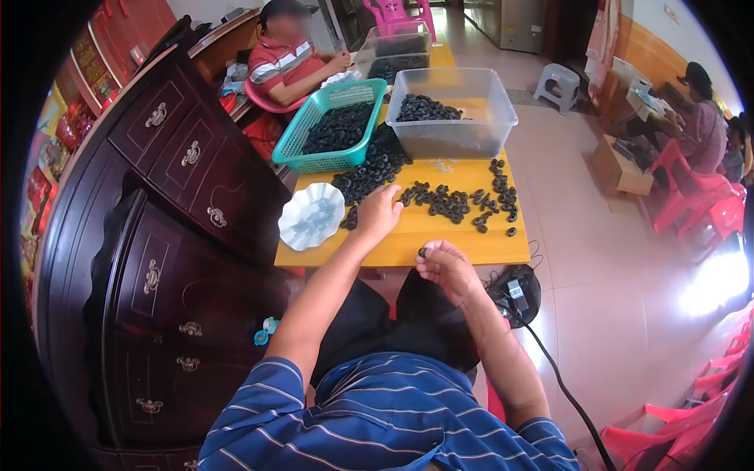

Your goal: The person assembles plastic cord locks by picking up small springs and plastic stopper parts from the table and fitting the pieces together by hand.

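My left hand [378, 213] reaches over the yellow table at the edge of a pile of small black rings [375, 166]. Its thumb and index finger are slightly apart, and I see nothing held between them; the other fingers are mostly hidden. Close to the table's front edge, my right hand [446, 268] pinches one black ring [424, 252] between thumb and fingertips. More loose black rings [449, 206] lie scattered to the right of my left hand. A white scalloped dish [312, 216] holding small, pale, thin pieces stands left of my left hand.
Behind the pile are a green basket [316, 163] and a clear plastic bin [463, 141], both holding black rings. Another person [284, 59] sits at the far left side. A dark drawer cabinet [169, 228] borders the left. A grey stool [558, 88] stands on the floor.
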Available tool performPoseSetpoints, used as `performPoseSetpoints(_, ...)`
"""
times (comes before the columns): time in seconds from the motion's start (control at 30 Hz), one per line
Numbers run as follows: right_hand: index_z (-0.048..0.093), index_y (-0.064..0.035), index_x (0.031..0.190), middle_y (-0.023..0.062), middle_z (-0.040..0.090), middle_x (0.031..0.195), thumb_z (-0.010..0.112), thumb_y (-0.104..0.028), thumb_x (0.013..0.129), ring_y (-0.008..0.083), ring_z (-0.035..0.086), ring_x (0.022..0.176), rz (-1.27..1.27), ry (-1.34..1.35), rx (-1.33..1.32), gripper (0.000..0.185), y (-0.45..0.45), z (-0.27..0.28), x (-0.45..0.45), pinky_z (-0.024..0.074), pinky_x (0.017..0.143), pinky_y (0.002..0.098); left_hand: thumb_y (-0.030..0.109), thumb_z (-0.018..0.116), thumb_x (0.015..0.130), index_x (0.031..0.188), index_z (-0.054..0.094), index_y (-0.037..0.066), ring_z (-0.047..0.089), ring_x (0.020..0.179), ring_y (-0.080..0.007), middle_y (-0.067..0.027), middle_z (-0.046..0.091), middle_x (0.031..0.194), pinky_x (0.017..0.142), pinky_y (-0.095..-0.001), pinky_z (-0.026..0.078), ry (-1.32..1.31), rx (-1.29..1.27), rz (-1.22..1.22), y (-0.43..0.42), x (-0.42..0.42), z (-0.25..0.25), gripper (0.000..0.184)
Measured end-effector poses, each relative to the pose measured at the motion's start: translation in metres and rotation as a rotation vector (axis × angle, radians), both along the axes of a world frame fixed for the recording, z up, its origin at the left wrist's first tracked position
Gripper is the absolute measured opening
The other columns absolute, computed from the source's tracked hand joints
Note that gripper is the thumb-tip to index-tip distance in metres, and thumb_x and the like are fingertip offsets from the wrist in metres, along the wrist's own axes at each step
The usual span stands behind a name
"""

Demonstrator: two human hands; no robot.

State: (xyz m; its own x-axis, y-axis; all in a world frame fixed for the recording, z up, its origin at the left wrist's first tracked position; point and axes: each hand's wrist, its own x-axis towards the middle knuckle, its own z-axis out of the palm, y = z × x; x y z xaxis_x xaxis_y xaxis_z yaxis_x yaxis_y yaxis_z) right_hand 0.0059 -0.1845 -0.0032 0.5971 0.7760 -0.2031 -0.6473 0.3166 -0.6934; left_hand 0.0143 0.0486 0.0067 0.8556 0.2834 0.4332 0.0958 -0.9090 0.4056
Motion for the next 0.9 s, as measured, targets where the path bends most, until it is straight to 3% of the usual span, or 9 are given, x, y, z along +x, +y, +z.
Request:
performPoseSetpoints(0.43,0.061,-0.0109,0.103,0.0049,0.07,0.093,0.061,-0.014,0.095,0.0131,0.068,0.081,-0.001,0.005,-0.021,0.008,-0.001,0.005,-0.002,0.055,0.077,0.0269,0.007,0.062,0.081,0.104,0.068,0.008,0.066,0.087,-0.0369,-0.0141,0.068,0.092,0.075,-0.0461,0.054,0.008,0.06,0.038,0.003,-0.007,-0.01,0.023)
performPoseSetpoints(0.53,0.063,-0.0095,0.101,0.0032,0.069,0.092,0.063,-0.018,0.096,0.0113,0.065,0.08,-0.026,0.009,-0.023,0.01,0.0,0.006,-0.002,0.0518,0.077,0.0249,0.008,0.065,0.081,0.1,0.069,0.006,0.069,0.077,-0.0311,-0.0139,0.069,0.086,0.07,-0.0419,0.055,-0.017,-0.01,-0.023,0.005,-0.021,-0.015,0.019)
performPoseSetpoints(0.6,0.063,-0.0092,0.106,0.0027,0.069,0.093,0.063,-0.018,0.096,0.0104,0.064,0.08,-0.061,0.011,-0.037,0.013,0.001,0.007,-0.002,0.0514,0.076,0.0244,0.01,0.069,0.084,0.095,0.068,0.003,0.068,0.068,-0.0193,-0.0103,0.07,0.082,0.064,-0.0329,0.055,0.084,-0.467,-0.104,-0.001,-0.035,-0.01,0.013)
performPoseSetpoints(0.63,0.063,-0.0092,0.106,0.0027,0.069,0.093,0.063,-0.018,0.096,0.0104,0.064,0.08,-0.061,0.013,-0.036,0.013,0.001,0.006,-0.002,0.0514,0.076,0.0244,0.01,0.069,0.084,0.095,0.068,0.003,0.068,0.068,-0.0193,-0.0103,0.07,0.082,0.064,-0.0329,0.055,0.086,-0.467,-0.103,-0.006,-0.042,-0.004,0.013)
performPoseSetpoints(0.7,0.063,-0.0086,0.11,0.0026,0.07,0.095,0.063,-0.019,0.096,0.0095,0.064,0.081,-0.063,-0.012,-0.034,0.017,0.002,0.002,-0.001,0.0506,0.076,0.0233,0.011,0.069,0.091,0.095,0.066,0.001,0.062,0.068,-0.0069,-0.0012,0.067,0.081,0.063,-0.0229,0.053,0.158,-0.926,-0.193,-0.016,-0.057,0.007,0.012)
performPoseSetpoints(0.8,0.062,-0.0095,0.11,0.0036,0.071,0.096,0.061,-0.017,0.099,0.0104,0.066,0.082,-0.084,-0.087,-0.089,0.013,0.003,-0.001,-0.002,0.0529,0.076,0.0244,0.011,0.068,0.093,0.096,0.066,0.002,0.064,0.068,-0.0086,-0.0022,0.068,0.082,0.065,-0.023,0.053,0.124,-1.148,-0.254,-0.03,-0.075,0.019,0.01)
performPoseSetpoints(0.9,0.061,-0.009,0.11,0.004,0.071,0.097,0.061,-0.016,0.099,0.0101,0.066,0.082,-0.095,-0.113,-0.094,0.014,0.003,0.002,-0.004,0.0521,0.076,0.0233,0.013,0.068,0.093,0.097,0.067,0.003,0.063,0.069,-0.0074,-0.0015,0.068,0.082,0.065,-0.0224,0.053,0.146,-1.208,-0.262,-0.042,-0.084,0.032,0.011)
